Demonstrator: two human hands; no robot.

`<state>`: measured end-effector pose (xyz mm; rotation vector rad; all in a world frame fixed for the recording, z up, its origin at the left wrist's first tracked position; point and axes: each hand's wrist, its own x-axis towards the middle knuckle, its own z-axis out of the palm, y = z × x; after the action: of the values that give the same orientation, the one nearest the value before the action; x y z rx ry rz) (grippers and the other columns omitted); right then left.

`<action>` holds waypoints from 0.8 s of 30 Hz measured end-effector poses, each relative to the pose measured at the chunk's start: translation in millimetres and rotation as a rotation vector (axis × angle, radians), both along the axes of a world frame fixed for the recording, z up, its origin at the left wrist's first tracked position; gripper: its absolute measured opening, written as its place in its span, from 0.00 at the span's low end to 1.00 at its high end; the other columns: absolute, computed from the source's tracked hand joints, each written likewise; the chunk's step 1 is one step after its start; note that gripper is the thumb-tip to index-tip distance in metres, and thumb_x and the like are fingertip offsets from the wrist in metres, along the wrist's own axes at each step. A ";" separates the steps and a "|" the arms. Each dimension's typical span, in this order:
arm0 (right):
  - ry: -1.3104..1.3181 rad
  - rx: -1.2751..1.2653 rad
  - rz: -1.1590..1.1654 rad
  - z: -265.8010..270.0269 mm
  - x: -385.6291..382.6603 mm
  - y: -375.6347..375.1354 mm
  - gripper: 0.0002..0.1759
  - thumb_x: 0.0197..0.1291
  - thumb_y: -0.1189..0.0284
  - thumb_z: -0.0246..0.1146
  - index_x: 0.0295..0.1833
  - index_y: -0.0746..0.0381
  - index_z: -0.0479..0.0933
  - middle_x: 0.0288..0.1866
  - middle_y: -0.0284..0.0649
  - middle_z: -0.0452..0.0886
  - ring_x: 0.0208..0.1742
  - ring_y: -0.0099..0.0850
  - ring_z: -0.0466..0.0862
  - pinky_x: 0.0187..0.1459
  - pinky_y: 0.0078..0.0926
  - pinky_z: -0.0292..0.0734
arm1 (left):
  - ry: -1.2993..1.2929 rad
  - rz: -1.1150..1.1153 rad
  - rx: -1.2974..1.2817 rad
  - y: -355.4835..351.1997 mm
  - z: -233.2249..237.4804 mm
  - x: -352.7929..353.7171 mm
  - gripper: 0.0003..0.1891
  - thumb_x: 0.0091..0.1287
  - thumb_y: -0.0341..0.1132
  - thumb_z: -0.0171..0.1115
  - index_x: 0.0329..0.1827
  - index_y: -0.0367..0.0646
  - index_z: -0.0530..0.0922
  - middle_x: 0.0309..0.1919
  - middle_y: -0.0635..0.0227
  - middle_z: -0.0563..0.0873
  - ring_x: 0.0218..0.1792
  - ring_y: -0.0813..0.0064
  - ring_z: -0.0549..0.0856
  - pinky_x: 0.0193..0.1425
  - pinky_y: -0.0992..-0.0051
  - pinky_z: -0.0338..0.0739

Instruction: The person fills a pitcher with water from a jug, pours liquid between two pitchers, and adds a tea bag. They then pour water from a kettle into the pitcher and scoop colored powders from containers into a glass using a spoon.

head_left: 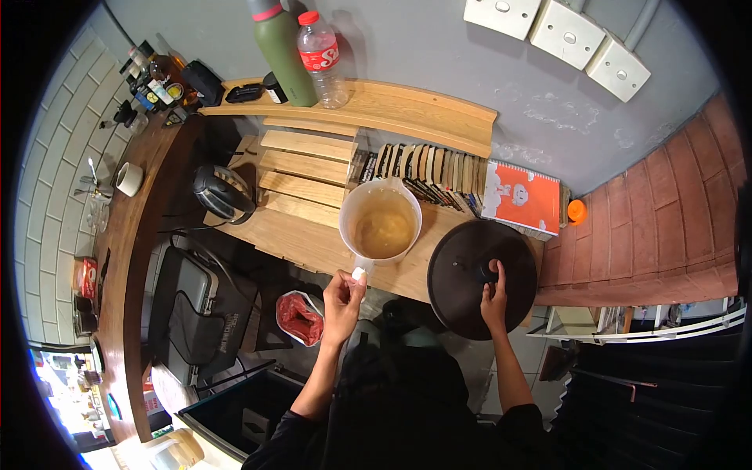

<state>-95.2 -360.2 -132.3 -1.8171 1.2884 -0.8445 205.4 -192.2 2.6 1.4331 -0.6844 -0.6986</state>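
A translucent white plastic jug [381, 225] holds a yellowish-brown liquid, seen from above over the wooden bench. My left hand [343, 304] is closed around its handle, whose white end [359, 274] shows by my thumb. To the right is a large dark round lid [462, 294] with a black knob in its upper right part. My right hand [493, 298] has its fingers at that knob, thumb on one side and fingers on the other. What lies under the lid is hidden.
A row of books [427, 176] and an orange notebook [522, 196] stand behind. An electric kettle [223, 192] sits left. A green bottle [286, 63] and a plastic bottle [319, 59] stand on the shelf. A red-lined bin [300, 319] and a black case [196, 313] are below left.
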 end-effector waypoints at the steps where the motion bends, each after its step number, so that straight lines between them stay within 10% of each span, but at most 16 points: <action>1: 0.023 -0.057 -0.037 -9.3 -3.6 -0.4 0.38 0.65 0.84 0.54 0.80 0.53 0.54 0.66 0.48 0.74 0.39 0.29 0.75 0.48 0.24 0.72 | 0.001 -0.004 0.001 1.5 9.3 -3.6 0.11 0.74 0.33 0.63 0.34 0.41 0.72 0.24 0.82 0.70 0.26 0.91 0.65 0.29 0.84 0.59; 5: 0.016 -0.192 -0.022 -8.1 1.9 3.8 0.38 0.66 0.83 0.54 0.80 0.55 0.54 0.61 0.50 0.76 0.38 0.35 0.77 0.47 0.28 0.75 | 0.066 -0.123 -0.027 3.3 39.6 -14.3 0.08 0.73 0.31 0.63 0.36 0.41 0.73 0.26 0.83 0.70 0.27 0.92 0.65 0.31 0.85 0.59; 7: 0.118 -0.059 -0.010 19.6 6.5 10.4 0.38 0.66 0.78 0.57 0.80 0.56 0.53 0.71 0.49 0.70 0.71 0.46 0.72 0.66 0.41 0.69 | 0.059 -0.161 -0.024 -0.1 50.4 -16.4 0.08 0.73 0.31 0.63 0.37 0.40 0.73 0.27 0.84 0.70 0.28 0.92 0.65 0.31 0.85 0.59; 8: 0.115 -0.059 -0.009 43.5 13.7 13.1 0.38 0.66 0.78 0.57 0.80 0.56 0.53 0.71 0.49 0.70 0.71 0.46 0.72 0.66 0.41 0.69 | 0.093 -0.225 -0.021 -2.6 55.8 -17.0 0.07 0.73 0.30 0.63 0.38 0.40 0.74 0.27 0.83 0.71 0.28 0.92 0.66 0.32 0.85 0.60; 10: 0.949 0.112 -0.075 96.4 30.2 15.1 0.36 0.64 0.74 0.62 0.77 0.56 0.60 0.63 0.47 0.74 0.65 0.45 0.74 0.64 0.43 0.69 | 0.125 -0.290 -0.020 -7.6 70.7 -20.2 0.07 0.73 0.30 0.63 0.38 0.40 0.74 0.28 0.83 0.72 0.29 0.93 0.67 0.32 0.85 0.61; 11: 0.946 0.106 -0.075 106.3 32.8 14.5 0.36 0.64 0.74 0.62 0.77 0.56 0.60 0.63 0.47 0.74 0.65 0.45 0.74 0.64 0.43 0.69 | 0.136 -0.383 -0.018 -11.3 81.0 -22.6 0.06 0.73 0.30 0.63 0.39 0.40 0.74 0.28 0.83 0.73 0.30 0.93 0.69 0.33 0.86 0.62; 14: 0.581 -0.332 -0.016 144.0 44.4 14.5 0.30 0.60 0.72 0.67 0.69 0.58 0.70 0.57 0.46 0.76 0.61 0.44 0.75 0.64 0.44 0.68 | 0.139 -0.518 -0.071 -30.5 99.1 -31.7 0.05 0.73 0.29 0.63 0.40 0.40 0.75 0.29 0.82 0.76 0.31 0.94 0.72 0.34 0.88 0.64; 18: -0.326 -0.033 0.749 187.7 85.9 9.0 0.20 0.59 0.72 0.69 0.57 0.64 0.79 0.58 0.45 0.78 0.64 0.42 0.75 0.65 0.39 0.67 | 0.192 -0.579 -0.187 -65.5 116.2 -36.2 0.05 0.73 0.30 0.62 0.41 0.40 0.74 0.35 0.75 0.81 0.36 0.89 0.77 0.39 0.83 0.73; 24: -0.516 0.324 1.009 199.0 120.3 -6.7 0.05 0.70 0.77 0.60 0.44 0.68 0.78 0.42 0.39 0.84 0.45 0.23 0.82 0.48 0.23 0.76 | 0.489 -0.303 -0.436 -92.6 112.6 -16.2 0.04 0.75 0.33 0.60 0.44 0.44 0.74 0.40 0.76 0.84 0.35 0.90 0.78 0.42 0.82 0.78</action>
<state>25.1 -367.0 66.7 -1.5428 0.0906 -0.4303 189.1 -284.8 115.1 0.7241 -0.6206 -1.0208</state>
